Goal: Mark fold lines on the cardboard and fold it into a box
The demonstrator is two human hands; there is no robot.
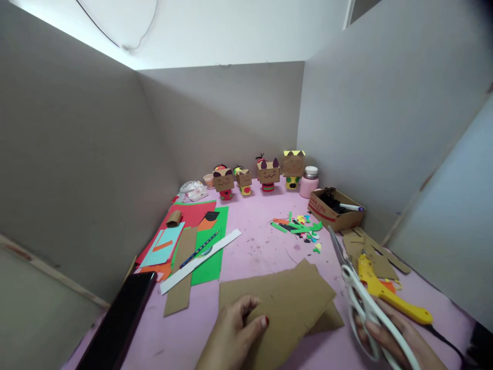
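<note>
Desk [262, 241]: four box figures [268, 173] finished at back. Left hand [234, 329], fingers curled, pins uncut cardboard [281, 303] at front. Right hand [389, 334] grips scissors [356, 288], blades closed, beside it; cutting apparently not begun.

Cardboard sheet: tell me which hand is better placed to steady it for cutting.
Left. The left hand already rests on the cardboard sheet, while the right hand holds the scissors.
</note>
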